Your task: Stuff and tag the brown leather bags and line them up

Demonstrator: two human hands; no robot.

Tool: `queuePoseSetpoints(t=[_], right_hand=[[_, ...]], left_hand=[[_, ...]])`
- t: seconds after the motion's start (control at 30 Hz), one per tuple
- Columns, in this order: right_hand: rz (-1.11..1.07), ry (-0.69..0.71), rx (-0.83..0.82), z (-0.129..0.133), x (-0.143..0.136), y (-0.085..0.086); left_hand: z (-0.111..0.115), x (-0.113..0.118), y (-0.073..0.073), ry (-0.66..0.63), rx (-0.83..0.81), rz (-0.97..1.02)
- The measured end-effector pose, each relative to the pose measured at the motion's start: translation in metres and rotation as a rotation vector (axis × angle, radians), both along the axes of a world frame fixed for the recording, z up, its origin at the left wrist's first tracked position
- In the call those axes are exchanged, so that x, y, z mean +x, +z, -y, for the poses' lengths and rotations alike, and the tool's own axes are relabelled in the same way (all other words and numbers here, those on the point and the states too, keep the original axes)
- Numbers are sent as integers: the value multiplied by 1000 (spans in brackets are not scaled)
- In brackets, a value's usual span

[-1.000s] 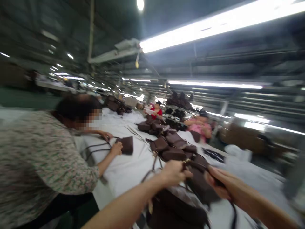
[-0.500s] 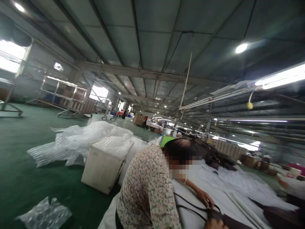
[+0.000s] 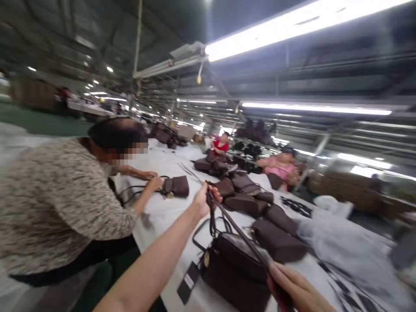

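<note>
A dark brown handbag (image 3: 234, 271) sits on the white-covered table near me, with a round gold charm (image 3: 206, 259) and a black tag (image 3: 188, 282) hanging at its left. Above the bag, my left hand (image 3: 204, 201) is closed around a long brown strap (image 3: 232, 225), with thinner loops dangling below the fist. The strap slants down to the right, where my right hand (image 3: 297, 288) grips its lower stretch beside the bag. Blur hides exactly how the right fingers close.
A co-worker in a floral top (image 3: 61, 190) leans over the table at left, hands at a small brown bag (image 3: 176, 186). Several brown bags (image 3: 247, 199) lie piled beyond mine. Clear plastic wrapping (image 3: 351, 251) covers the right side. Two more people sit across.
My view has swung right and down from the hall and the co-worker to the table. Both my hands, the handbag and its strap have come into sight.
</note>
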State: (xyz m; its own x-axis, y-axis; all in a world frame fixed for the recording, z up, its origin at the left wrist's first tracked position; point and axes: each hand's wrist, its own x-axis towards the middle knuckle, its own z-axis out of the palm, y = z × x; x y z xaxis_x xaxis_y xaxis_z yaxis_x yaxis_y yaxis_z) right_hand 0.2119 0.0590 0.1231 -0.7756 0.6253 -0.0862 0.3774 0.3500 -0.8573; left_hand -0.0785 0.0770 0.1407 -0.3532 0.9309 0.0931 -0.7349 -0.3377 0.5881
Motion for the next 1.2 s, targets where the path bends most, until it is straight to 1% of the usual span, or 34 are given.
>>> queuePoseSetpoints(t=[0.07,0.13,0.2,0.23,0.3,0.37,0.43,0.5,0.57,0.63,0.7,0.77,0.8,0.87,0.9,0.93,0.97,1.0,1.07,1.1,1.13,1.2], right_hand=[[38,-146,8,1,23,-9],[53,-197,73,-3,35,-14],[36,-231,219,-7,43,-13],[24,-240,318,-8,45,-10],[12,-228,517,-7,45,2],[51,-187,682,-6,35,19],[163,-162,818,-7,18,39],[331,-188,935,-8,-4,59],[491,-248,1008,-10,-26,78],[597,-296,1042,-11,-46,93],[648,-307,1065,-14,-60,102],[615,-245,1051,-22,-64,105],[572,-191,1024,-27,-61,106],[487,-97,963,-39,-47,106],[471,-84,949,-45,-37,104],[479,-113,955,-50,-26,103],[499,-178,978,-55,-16,100],[514,-254,1009,-58,-7,96],[497,-375,1076,-60,1,83],[477,-395,1113,-57,-1,75],[462,-381,1146,-53,-6,67],[487,-302,1211,-41,-24,49]], left_hand=[[-12,-5,-2,-7,2,38],[-14,-17,-3,13,0,30],[-12,-23,-2,31,1,-10],[-10,-23,-1,26,3,-39],[-7,-12,3,-28,9,-118],[-5,7,10,-134,15,-216],[-4,29,16,-261,12,-315],[-3,50,21,-389,-5,-421],[-1,66,24,-507,-26,-523],[1,77,23,-603,-37,-608],[3,82,20,-634,-36,-654],[5,79,17,-615,-31,-703],[7,74,16,-557,-24,-753],[9,58,13,-367,-3,-871],[10,47,12,-258,4,-919],[11,37,11,-162,9,-945],[12,27,9,-96,8,-945],[12,18,7,-62,3,-940],[9,10,1,-39,-19,-818],[7,11,-1,-35,-30,-716],[4,15,-4,-38,-39,-603],[-2,28,-7,-52,-49,-405]])
